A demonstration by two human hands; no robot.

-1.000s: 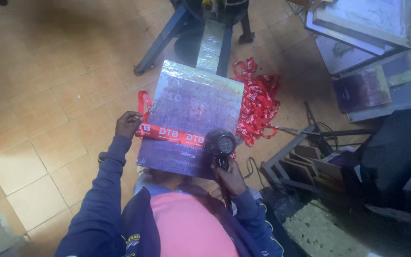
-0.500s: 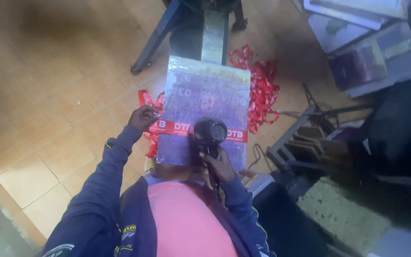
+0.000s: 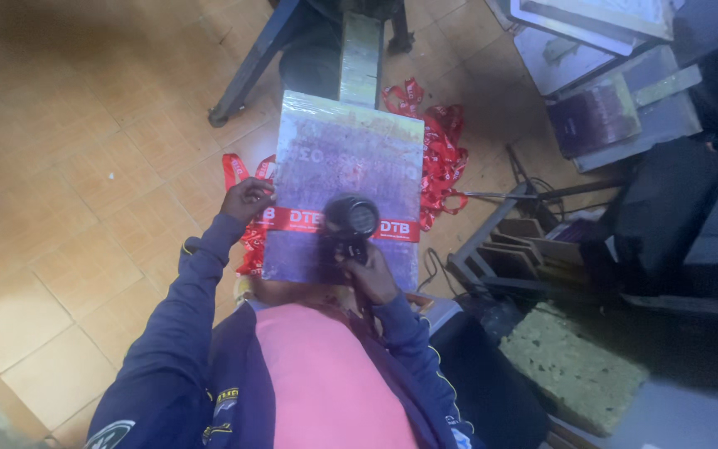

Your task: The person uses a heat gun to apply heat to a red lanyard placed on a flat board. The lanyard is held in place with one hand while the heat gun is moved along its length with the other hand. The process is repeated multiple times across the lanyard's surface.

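Head view looking down at a tiled orange-brown floor, with a heap of red printed ribbons just past the board and stacked frames off to the right. The purple rectangular board wrapped in shiny film sits in front of the person. Left hand pinches the red ribbon strip against the board's left edge. Right hand is wrapped around a black heat gun, nozzle over the strip's middle.

A red printed ribbon crosses the purple rectangular board.
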